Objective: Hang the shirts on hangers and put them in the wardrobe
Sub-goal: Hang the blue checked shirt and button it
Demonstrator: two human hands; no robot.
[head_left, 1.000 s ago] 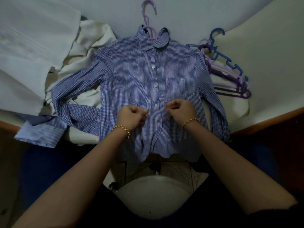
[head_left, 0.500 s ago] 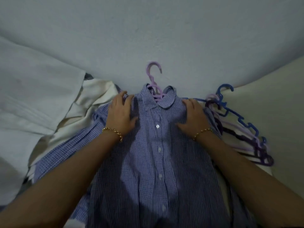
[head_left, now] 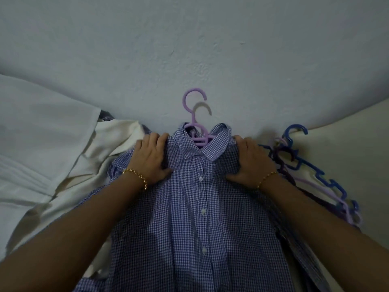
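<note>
A blue-and-white checked shirt (head_left: 197,218) hangs on a lilac hanger (head_left: 194,114), buttoned down the front, its collar up against the pale wall. The hanger's hook sticks out above the collar. My left hand (head_left: 152,160) grips the shirt's left shoulder, fingers curled over the top and thumb pressed into the front. My right hand (head_left: 249,161) grips the right shoulder the same way. Both wrists carry gold bracelets.
A heap of cream and white garments (head_left: 63,165) lies to the left. A bunch of spare blue, purple and lilac hangers (head_left: 311,175) lies to the right on a cream surface (head_left: 347,144). The pale wall (head_left: 189,49) fills the top.
My hands went from the shirt's middle buttons up to its shoulders and now clutch them. The shirt and hanger have risen slightly and my view has tilted up toward the wall.
</note>
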